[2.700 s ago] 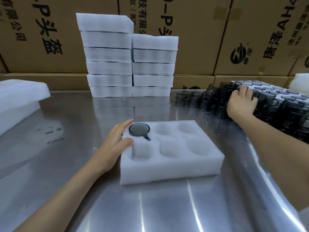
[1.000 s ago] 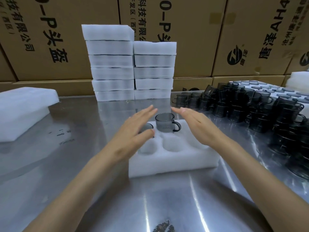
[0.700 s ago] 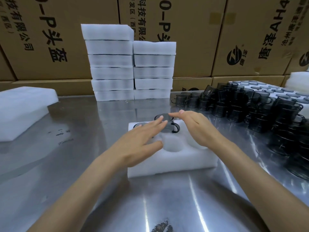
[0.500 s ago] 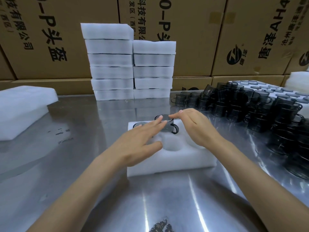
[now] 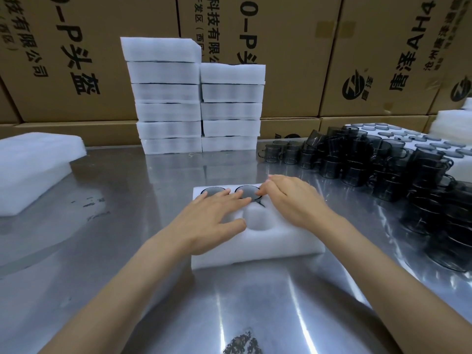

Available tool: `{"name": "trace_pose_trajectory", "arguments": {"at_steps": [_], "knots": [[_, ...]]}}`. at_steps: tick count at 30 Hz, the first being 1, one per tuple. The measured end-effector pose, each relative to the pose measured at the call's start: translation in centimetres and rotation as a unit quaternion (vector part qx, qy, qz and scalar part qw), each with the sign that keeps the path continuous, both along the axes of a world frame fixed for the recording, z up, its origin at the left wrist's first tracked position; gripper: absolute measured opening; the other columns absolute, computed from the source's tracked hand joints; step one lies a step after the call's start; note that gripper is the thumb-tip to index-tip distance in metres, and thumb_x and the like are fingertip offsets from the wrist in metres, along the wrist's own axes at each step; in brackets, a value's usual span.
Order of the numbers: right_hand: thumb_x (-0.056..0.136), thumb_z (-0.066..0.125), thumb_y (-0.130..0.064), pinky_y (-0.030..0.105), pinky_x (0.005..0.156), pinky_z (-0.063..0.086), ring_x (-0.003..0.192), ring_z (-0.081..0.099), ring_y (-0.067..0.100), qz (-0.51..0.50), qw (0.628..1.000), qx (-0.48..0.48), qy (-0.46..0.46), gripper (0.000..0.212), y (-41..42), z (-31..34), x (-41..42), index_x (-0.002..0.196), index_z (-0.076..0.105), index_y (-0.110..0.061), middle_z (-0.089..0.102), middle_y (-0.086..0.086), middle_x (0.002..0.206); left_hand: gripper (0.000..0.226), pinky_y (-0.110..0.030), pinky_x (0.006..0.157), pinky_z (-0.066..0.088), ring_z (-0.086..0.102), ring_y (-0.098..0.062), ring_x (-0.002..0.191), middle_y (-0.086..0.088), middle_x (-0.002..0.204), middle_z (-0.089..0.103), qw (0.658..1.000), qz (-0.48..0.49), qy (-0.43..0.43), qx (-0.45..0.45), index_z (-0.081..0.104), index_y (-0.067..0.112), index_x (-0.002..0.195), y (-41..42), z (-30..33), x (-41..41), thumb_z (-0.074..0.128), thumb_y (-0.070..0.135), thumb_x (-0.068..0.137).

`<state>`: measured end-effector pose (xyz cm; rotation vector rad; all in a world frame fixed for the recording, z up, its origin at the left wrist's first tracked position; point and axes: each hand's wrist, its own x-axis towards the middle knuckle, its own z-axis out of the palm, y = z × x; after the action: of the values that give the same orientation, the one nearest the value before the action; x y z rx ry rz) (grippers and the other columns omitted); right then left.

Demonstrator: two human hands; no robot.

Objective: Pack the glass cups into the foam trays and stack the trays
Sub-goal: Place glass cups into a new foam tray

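my left hand (image 5: 213, 217) flat, fingers straight on the foam tray (image 5: 255, 245) mid-table, right hand (image 5: 293, 198) relaxed, fingertips pressing the second glass cup (image 5: 246, 192), first cup (image 5: 213, 191) seated beside it, loose cups (image 5: 383, 164) piled right, tray stacks (image 5: 194, 98) behind

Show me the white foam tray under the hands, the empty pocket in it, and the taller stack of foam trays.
White foam tray (image 5: 255, 254), head view, front wall.
Empty round pocket (image 5: 259, 218), head view, hollow's middle.
Taller foam tray stack (image 5: 167, 94), head view, front face.
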<state>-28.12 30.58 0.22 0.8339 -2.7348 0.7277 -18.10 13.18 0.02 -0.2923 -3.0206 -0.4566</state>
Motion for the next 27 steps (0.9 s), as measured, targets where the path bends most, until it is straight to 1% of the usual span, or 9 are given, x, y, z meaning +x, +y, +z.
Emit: {"name": "trace_pose_trajectory", "arguments": {"at_steps": [3, 5, 8, 9, 11, 15, 19, 23, 27], "knots": [[0.097, 0.029, -0.031, 0.036, 0.078, 0.037, 0.108, 0.053, 0.021, -0.004, 1.0, 0.0, -0.005, 0.041, 0.0, -0.1, 0.1, 0.098, 0.07, -0.03, 0.062, -0.005, 0.119, 0.068, -0.024, 0.115, -0.001, 0.004, 0.003, 0.143, 0.022, 0.155, 0.014, 0.999, -0.001, 0.039, -0.008, 0.026, 0.043, 0.145, -0.1, -0.7, -0.1, 0.022, 0.056, 0.078], [0.098, 0.028, -0.035, 0.037, 0.085, 0.041, 0.108, 0.055, 0.02, 0.004, 1.0, -0.011, -0.019, 0.044, 0.2, -0.3, -0.2, 0.1, 0.071, -0.031, 0.065, -0.008, 0.117, 0.064, -0.017, 0.111, 0.004, 0.013, 0.004, 0.141, 0.02, 0.151, 0.029, 0.996, 0.002, 0.083, 0.037, 0.036, 0.041, 0.141, -0.1, -1.2, 0.0, 0.025, 0.056, 0.08], [0.101, 0.03, -0.036, 0.027, 0.086, 0.041, 0.106, 0.058, 0.012, 0.014, 0.978, -0.199, -0.057, 0.042, 1.3, 0.0, -1.1, 0.101, 0.072, -0.032, 0.07, -0.01, 0.105, 0.046, -0.001, 0.096, 0.02, 0.037, 0.013, 0.12, 0.011, 0.126, 0.058, 0.958, 0.007, 0.154, 0.24, 0.056, 0.034, 0.123, -0.1, -1.8, 0.4, 0.037, 0.045, 0.083], [0.101, 0.032, -0.034, 0.021, 0.082, 0.04, 0.103, 0.059, 0.007, -0.008, 0.961, -0.274, -0.048, 0.039, 2.1, 0.1, -1.7, 0.098, 0.071, -0.034, 0.071, -0.014, 0.096, 0.041, 0.0, 0.095, 0.022, 0.039, 0.015, 0.119, 0.012, 0.125, 0.058, 0.936, 0.015, 0.164, 0.311, 0.057, 0.032, 0.121, -0.2, -2.0, 0.5, 0.041, 0.039, 0.084], [0.098, 0.036, -0.03, 0.017, 0.075, 0.038, 0.098, 0.057, 0.003, -0.085, 0.938, -0.335, -0.016, 0.033, 4.1, -0.3, -3.3, 0.099, 0.068, -0.035, 0.07, -0.017, 0.087, 0.046, -0.004, 0.101, 0.024, 0.036, 0.009, 0.128, 0.013, 0.136, 0.05, 0.891, 0.045, 0.16, 0.422, 0.054, 0.027, 0.126, -0.6, -2.7, 0.5, 0.042, 0.037, 0.083], [0.096, 0.038, -0.026, 0.026, 0.065, 0.037, 0.083, 0.054, 0.01, -0.22, 0.932, -0.285, -0.034, 0.033, 7.6, -4.0, -6.3, 0.121, 0.059, -0.023, 0.068, -0.005, 0.107, 0.047, -0.031, 0.116, 0.021, 0.031, -0.004, 0.137, 0.01, 0.147, 0.038, 0.818, 0.104, 0.143, 0.547, 0.044, 0.029, 0.135, -1.4, -3.6, -0.2, 0.05, 0.035, 0.089], [0.093, 0.04, -0.022, 0.029, 0.073, 0.035, 0.088, 0.05, 0.018, -0.29, 0.916, -0.274, -0.037, 0.039, 8.4, -5.3, -8.5, 0.13, 0.049, -0.021, 0.064, 0.002, 0.113, 0.049, -0.025, 0.101, 0.03, 0.038, -0.004, 0.128, 0.014, 0.142, 0.039, 0.798, 0.167, 0.113, 0.567, 0.037, 0.033, 0.141, -2.1, -4.2, -1.2, 0.051, 0.025, 0.094], [0.094, 0.044, -0.02, 0.03, 0.073, 0.036, 0.097, 0.056, 0.025, -0.315, 0.927, -0.201, 0.024, 0.038, 9.1, -4.7, -10.4, 0.131, 0.047, -0.016, 0.043, 0.004, 0.137, 0.049, -0.026, 0.094, 0.034, 0.045, -0.005, 0.12, 0.018, 0.132, 0.045, 0.8, 0.184, 0.101, 0.562, 0.042, 0.037, 0.137, -2.6, -4.6, -1.5, 0.054, 0.02, 0.092], [0.091, 0.047, -0.017, 0.037, 0.079, 0.041, 0.108, 0.053, 0.031, -0.347, 0.919, -0.173, 0.063, 0.036, 11.0, -2.9, -12.5, 0.127, 0.05, -0.014, 0.032, 0.005, 0.142, 0.045, -0.024, 0.083, 0.04, 0.052, -0.006, 0.113, 0.014, 0.13, 0.052, 0.798, 0.183, 0.099, 0.566, 0.048, 0.038, 0.128, -2.6, -4.5, -1.7, 0.054, 0.014, 0.09]]}}
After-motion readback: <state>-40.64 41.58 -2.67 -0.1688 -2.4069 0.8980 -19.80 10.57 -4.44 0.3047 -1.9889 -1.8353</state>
